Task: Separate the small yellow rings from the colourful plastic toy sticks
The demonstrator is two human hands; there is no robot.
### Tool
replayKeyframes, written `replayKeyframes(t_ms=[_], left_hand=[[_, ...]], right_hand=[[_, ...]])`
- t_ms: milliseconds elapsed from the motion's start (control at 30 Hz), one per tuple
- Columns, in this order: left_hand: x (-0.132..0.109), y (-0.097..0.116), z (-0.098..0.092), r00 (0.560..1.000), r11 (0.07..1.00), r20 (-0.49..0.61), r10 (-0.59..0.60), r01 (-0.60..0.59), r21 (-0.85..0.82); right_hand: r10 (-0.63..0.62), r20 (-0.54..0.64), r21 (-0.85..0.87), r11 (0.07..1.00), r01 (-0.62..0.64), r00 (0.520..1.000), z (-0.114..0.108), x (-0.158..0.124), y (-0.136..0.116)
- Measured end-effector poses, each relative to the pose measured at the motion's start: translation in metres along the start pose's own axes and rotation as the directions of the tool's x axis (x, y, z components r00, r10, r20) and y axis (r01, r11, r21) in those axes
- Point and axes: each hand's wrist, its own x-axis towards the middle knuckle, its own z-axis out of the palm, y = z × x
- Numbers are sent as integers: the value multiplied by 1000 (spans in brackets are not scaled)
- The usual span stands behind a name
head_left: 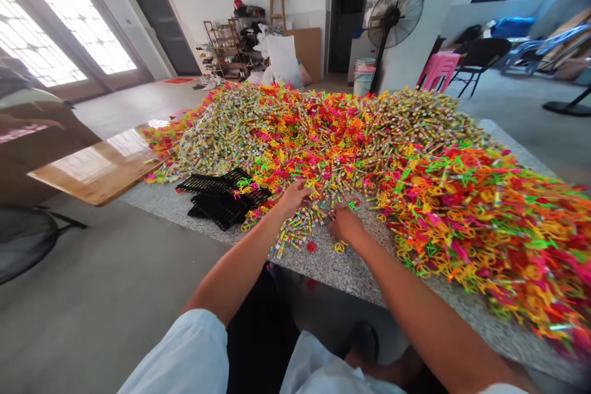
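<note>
My left hand is over the near edge of the big heap, its fingers closed around something too small to make out, beside a yellow piece. To its right, my right hand is low over the grey speckled table, fingers curled in; what they hold, if anything, is hidden. Small patterned tubes lie loose below my left hand. A red wheel-shaped piece and a yellow one rest near the table's front edge. Bright plastic pieces and more tubes form the heap behind both hands.
Black plastic racks lie stacked left of my hands. A large mound of bright finished-looking pieces covers the right side. A wooden board adjoins the table's left. Behind stand a fan, pink stools and a shelf.
</note>
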Motion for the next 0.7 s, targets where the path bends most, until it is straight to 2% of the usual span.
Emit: replayKeyframes(t_ms=[100,200,400,500,567,633,700], left_hand=[[-13,-13,11,1000,998,24,11,-12,58],[-18,-22,16,997,972,5,75,-74,225],[-22,-25,17,988,881,-59,141,-99,462],[-36,-21,24,934,690,-149,326,-127,712],[-49,-19,35,875,501,-126,467,-145,853],[-62,-19,49,855,320,17,518,-212,923],[-71,-20,64,860,181,208,466,-322,929]], right_hand=[[12,3,54,998,-12,1000,-1,-5,10],[-1,-48,100,995,6,999,-2,-11,20],[5,-154,220,975,29,988,-5,-24,29],[35,-216,323,946,37,976,-5,-29,31],[54,-249,394,918,50,967,-3,-32,34],[70,-275,452,890,64,959,0,-36,37],[93,-286,496,866,64,954,3,-40,39]])
